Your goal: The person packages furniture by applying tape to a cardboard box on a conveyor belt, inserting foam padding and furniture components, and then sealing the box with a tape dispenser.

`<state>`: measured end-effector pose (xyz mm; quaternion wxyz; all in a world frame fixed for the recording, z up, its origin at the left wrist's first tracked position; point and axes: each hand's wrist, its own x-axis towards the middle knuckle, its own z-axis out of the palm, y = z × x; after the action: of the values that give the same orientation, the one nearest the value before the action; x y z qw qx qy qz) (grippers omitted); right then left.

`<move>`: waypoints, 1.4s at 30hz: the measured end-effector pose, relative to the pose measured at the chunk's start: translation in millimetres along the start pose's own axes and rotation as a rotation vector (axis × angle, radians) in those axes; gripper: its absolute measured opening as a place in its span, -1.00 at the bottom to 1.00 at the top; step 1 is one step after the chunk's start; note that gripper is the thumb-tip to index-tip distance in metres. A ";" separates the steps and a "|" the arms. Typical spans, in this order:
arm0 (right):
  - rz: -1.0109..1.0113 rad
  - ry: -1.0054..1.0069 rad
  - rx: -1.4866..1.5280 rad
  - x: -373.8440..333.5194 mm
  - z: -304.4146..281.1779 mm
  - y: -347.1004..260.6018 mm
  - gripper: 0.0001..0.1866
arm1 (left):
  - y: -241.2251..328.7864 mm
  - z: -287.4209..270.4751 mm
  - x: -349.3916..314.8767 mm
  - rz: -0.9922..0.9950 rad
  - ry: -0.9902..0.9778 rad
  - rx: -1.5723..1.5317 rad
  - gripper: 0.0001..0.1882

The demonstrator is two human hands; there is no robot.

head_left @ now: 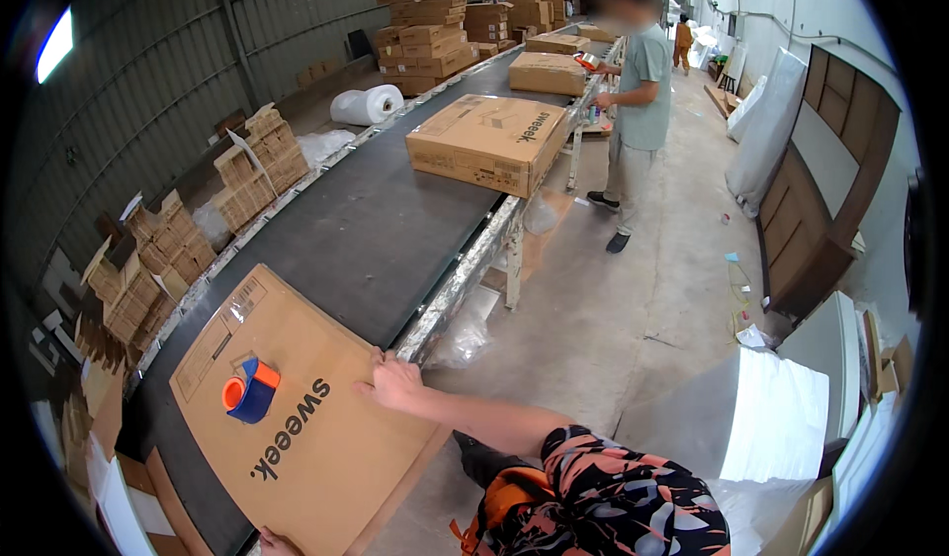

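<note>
Under the fingers of both hands is a large brown carton (306,358), which lies partly on the black conveyor belt (386,250) and reaches out past the belt's right side, with dark lettering on its upper face. The fingers of the right hand (395,383) touch this carton at its right edge; whether they are clamped around the edge, I cannot tell. The left hand (277,544) shows only a small part at the lower border of the view, beside the near edge of the same carton, and if its fingers are apart or together, I cannot tell either. To the left of the right fingers, on top of the carton and apart from both hands, rests a blue-and-orange tape dispenser (257,398). Just beyond the right fingers runs the worn metal frame (435,319). Farther ahead of them, a second carton (479,136) sits on the belt, and beyond it a co-worker (643,111) in a light shirt stands beside the frame. Across the belt from the fingers, to the left, are stacks of brown cardboard (257,180).
</note>
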<state>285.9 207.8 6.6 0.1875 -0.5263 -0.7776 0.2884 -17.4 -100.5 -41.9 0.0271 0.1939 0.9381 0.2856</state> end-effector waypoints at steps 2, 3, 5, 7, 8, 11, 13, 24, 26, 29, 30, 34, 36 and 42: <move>-0.154 -0.007 -0.218 -13.2 -23.5 4.0 0.13 | 58.8 -7.6 -45.9 -0.136 0.048 0.108 -0.29; -0.160 -0.019 -0.219 -16.3 -37.0 -6.9 0.13 | 53.1 -2.8 -46.2 -0.148 0.049 0.112 -0.29; -0.634 -0.270 -0.744 -16.8 -51.0 -25.1 0.20 | 27.2 22.5 -35.4 0.116 0.361 0.128 -0.29; -0.808 -0.322 -0.854 11.1 -12.0 -8.0 0.06 | -5.0 51.6 -9.5 0.132 0.384 0.023 -0.31; -0.999 -0.008 -0.744 36.7 32.1 18.7 -0.04 | -31.1 73.8 10.5 0.461 0.493 -0.029 -0.34; -1.105 0.116 -0.537 42.2 66.7 21.1 -0.29 | -61.1 88.3 17.2 0.306 0.579 -0.293 -0.34; -1.079 0.262 -0.485 40.8 61.6 40.8 -0.38 | -23.4 67.0 -9.5 0.300 0.550 0.087 -0.37; -0.988 0.258 -0.304 37.0 44.2 29.7 -0.45 | 223.1 74.3 -21.5 1.152 -0.308 0.559 0.02; -0.998 0.198 -0.082 24.1 33.8 53.3 -0.41 | 214.5 78.6 -20.3 1.189 -0.308 0.498 0.02; -0.079 0.361 0.733 -26.8 64.8 140.0 -0.59 | 210.0 76.7 -22.6 1.169 -0.291 0.485 -0.01; 0.217 0.272 0.879 -39.9 53.5 143.5 -0.58 | 210.7 79.0 -23.9 1.182 -0.269 0.488 -0.03; 0.961 -0.458 2.007 -34.5 14.3 126.7 -0.39 | 219.6 82.2 -24.3 1.200 -0.282 0.515 -0.04; 0.976 -0.349 1.873 4.3 -15.4 67.2 -0.37 | 221.9 80.0 -23.5 1.225 -0.333 0.487 -0.03; 0.801 -0.282 1.568 16.9 -6.8 56.9 -0.29 | 237.6 69.0 -24.4 1.171 -0.421 0.268 0.05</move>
<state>324.1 241.1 -25.1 0.2814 -0.4388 -0.1302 0.8434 99.0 107.5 28.8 0.0259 0.7283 0.6790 0.0889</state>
